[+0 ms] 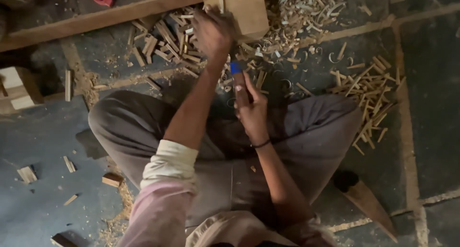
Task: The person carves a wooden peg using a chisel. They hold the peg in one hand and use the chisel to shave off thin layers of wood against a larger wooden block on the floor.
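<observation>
Sitting cross-legged on the floor (pixel 43 132), whittling beside a wooden block (pixel 247 10).
Left hand (pixel 212 32), fingers closed on a thin stick (pixel 221 2), steadies it upright against the block; right hand (pixel 251 110), just below the block, grips a blue-tipped tool (pixel 236 77), likely angled for trimming. Cut sticks (pixel 165 43) lie left of the block.
</observation>
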